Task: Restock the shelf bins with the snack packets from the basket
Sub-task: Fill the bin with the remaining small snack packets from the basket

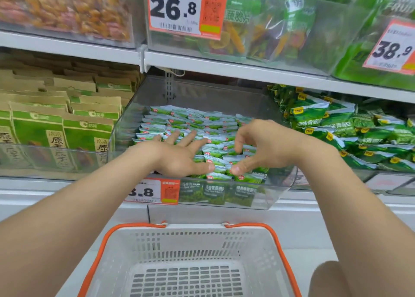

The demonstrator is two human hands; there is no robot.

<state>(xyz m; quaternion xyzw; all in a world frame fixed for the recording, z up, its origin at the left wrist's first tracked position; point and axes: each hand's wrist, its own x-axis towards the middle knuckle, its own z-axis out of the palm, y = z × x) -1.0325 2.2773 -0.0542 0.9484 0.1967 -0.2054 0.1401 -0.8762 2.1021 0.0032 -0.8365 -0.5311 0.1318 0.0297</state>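
A clear plastic shelf bin (272, 196) in the middle of the lower shelf holds several small green and white snack packets (197, 121) laid in rows. My left hand (179, 155) lies flat on the packets with its fingers spread and straight. My right hand (253, 146) hovers over the front right packets with its fingers curled downward, fingertips touching the packets; whether it pinches one I cannot tell. Below, a white basket (190, 245) with orange handles shows only its slotted bottom, with no packets visible inside.
Brown and green paper bags (62, 126) fill the bin to the left. Larger green pea bags (350, 128) pile up in the bin to the right. Upper shelf bins hold dried fruit (67, 7) and vegetable chips (258, 23), with price tags (177, 7). My knee (325, 278) shows bottom right.
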